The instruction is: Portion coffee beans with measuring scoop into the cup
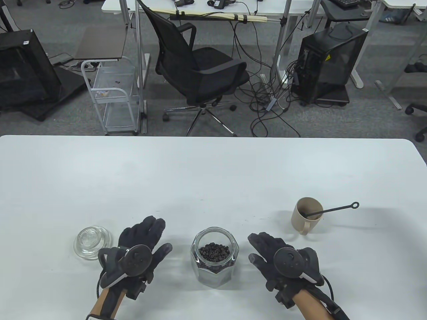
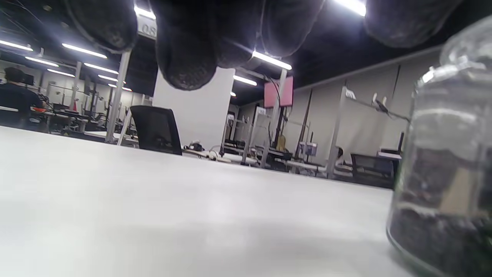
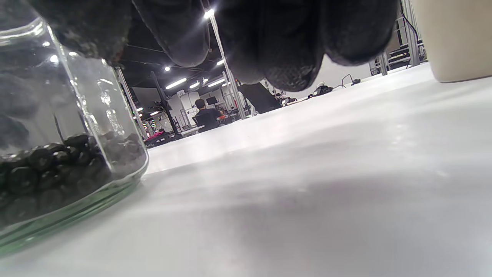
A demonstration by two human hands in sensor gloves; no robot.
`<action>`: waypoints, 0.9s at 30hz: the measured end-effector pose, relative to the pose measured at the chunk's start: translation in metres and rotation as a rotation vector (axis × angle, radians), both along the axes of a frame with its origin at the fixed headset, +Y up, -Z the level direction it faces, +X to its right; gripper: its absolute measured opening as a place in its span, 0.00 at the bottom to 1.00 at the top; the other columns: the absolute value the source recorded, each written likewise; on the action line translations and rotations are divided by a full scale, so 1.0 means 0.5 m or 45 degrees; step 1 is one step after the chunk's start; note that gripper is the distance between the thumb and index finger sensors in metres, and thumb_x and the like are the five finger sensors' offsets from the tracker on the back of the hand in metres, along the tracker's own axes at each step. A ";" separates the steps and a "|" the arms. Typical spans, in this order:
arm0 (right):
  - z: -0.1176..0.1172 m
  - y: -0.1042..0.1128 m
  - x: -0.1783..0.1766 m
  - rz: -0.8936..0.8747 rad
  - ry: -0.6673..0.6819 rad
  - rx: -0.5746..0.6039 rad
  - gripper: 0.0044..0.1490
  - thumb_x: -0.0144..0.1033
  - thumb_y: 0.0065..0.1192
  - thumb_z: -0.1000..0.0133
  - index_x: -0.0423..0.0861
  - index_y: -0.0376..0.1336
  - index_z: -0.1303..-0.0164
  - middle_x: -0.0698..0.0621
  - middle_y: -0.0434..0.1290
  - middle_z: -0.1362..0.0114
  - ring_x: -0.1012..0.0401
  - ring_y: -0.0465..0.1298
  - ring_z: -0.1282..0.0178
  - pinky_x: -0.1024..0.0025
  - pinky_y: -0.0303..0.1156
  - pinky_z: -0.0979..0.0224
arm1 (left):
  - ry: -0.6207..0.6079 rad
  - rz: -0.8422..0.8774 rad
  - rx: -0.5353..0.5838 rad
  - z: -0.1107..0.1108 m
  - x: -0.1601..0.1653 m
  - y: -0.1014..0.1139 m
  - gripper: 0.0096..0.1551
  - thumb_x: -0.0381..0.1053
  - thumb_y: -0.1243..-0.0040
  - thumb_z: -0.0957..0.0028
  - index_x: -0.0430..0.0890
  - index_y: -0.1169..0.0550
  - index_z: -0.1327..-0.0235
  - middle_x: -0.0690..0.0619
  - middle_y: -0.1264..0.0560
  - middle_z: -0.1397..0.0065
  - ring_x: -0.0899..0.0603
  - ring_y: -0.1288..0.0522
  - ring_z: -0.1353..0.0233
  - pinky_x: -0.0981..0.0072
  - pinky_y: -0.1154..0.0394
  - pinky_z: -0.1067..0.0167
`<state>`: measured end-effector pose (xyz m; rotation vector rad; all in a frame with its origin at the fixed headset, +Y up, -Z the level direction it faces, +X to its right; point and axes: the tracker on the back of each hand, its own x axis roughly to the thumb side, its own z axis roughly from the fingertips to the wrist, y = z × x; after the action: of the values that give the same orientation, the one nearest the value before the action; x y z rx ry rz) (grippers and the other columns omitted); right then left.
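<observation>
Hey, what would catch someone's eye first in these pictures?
The open glass jar of coffee beans at the table's near edge, between the left hand and right hand. Then the beige cup far right with the scoop leaning in it.

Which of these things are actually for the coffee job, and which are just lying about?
For the job:
- glass jar of coffee beans, open
- beige cup
- black scoop standing in the cup
- left hand and right hand, both empty

Just there:
- glass lid, set aside on the table
- office chair behind
</observation>
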<state>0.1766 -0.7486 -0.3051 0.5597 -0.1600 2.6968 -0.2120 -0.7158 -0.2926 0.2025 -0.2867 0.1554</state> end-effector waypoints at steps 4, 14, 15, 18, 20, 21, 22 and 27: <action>0.002 -0.003 -0.005 0.001 0.021 0.008 0.42 0.60 0.59 0.44 0.54 0.62 0.20 0.33 0.70 0.21 0.41 0.74 0.30 0.42 0.70 0.35 | -0.083 -0.083 -0.053 -0.001 0.019 -0.019 0.44 0.76 0.56 0.47 0.60 0.42 0.18 0.50 0.39 0.13 0.41 0.28 0.22 0.33 0.35 0.25; 0.010 0.025 0.014 -0.056 -0.074 0.120 0.41 0.61 0.59 0.44 0.50 0.66 0.25 0.35 0.75 0.25 0.43 0.78 0.37 0.46 0.73 0.40 | -0.143 -0.141 -0.088 0.003 0.039 -0.036 0.44 0.76 0.55 0.47 0.60 0.42 0.18 0.50 0.39 0.13 0.41 0.27 0.22 0.34 0.35 0.25; 0.013 0.033 0.020 -0.070 -0.118 0.153 0.41 0.61 0.59 0.45 0.48 0.68 0.27 0.35 0.77 0.29 0.45 0.80 0.42 0.48 0.75 0.43 | -0.140 -0.157 -0.105 0.004 0.041 -0.037 0.44 0.76 0.55 0.47 0.60 0.42 0.18 0.50 0.39 0.13 0.41 0.28 0.21 0.33 0.35 0.25; 0.024 0.063 0.044 -0.085 -0.280 0.253 0.37 0.61 0.59 0.45 0.46 0.74 0.38 0.38 0.85 0.44 0.51 0.84 0.56 0.55 0.78 0.53 | -0.151 -0.179 -0.102 0.005 0.044 -0.038 0.43 0.75 0.55 0.47 0.60 0.41 0.19 0.51 0.38 0.13 0.42 0.27 0.21 0.33 0.35 0.25; 0.028 0.081 0.061 -0.033 -0.393 0.258 0.36 0.62 0.59 0.45 0.46 0.77 0.44 0.39 0.87 0.50 0.53 0.85 0.61 0.57 0.79 0.57 | -0.151 -0.185 -0.098 0.006 0.044 -0.037 0.43 0.75 0.55 0.47 0.60 0.42 0.19 0.51 0.38 0.13 0.42 0.27 0.21 0.33 0.35 0.25; 0.028 0.087 0.071 0.021 -0.468 0.191 0.36 0.63 0.59 0.45 0.46 0.77 0.45 0.39 0.87 0.51 0.54 0.85 0.63 0.57 0.79 0.58 | -0.149 -0.186 -0.097 0.005 0.043 -0.037 0.43 0.75 0.55 0.47 0.60 0.41 0.19 0.51 0.38 0.13 0.42 0.27 0.21 0.33 0.35 0.25; 0.029 0.090 0.079 0.069 -0.542 0.128 0.37 0.64 0.58 0.45 0.46 0.77 0.45 0.40 0.87 0.52 0.55 0.85 0.64 0.58 0.79 0.59 | -0.148 -0.185 -0.097 0.005 0.043 -0.037 0.43 0.75 0.55 0.47 0.60 0.42 0.19 0.51 0.38 0.13 0.42 0.27 0.21 0.33 0.35 0.25; 0.021 0.085 0.108 0.266 -0.808 0.000 0.41 0.67 0.59 0.46 0.42 0.80 0.52 0.39 0.89 0.59 0.55 0.85 0.70 0.59 0.80 0.64 | -0.145 -0.193 -0.094 0.004 0.042 -0.039 0.43 0.75 0.55 0.47 0.60 0.41 0.19 0.51 0.38 0.13 0.42 0.27 0.21 0.33 0.35 0.25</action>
<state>0.2305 -0.7059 -0.2945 -0.3165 -0.2791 2.9850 -0.1911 -0.7355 -0.2907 0.0984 -0.4075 0.0275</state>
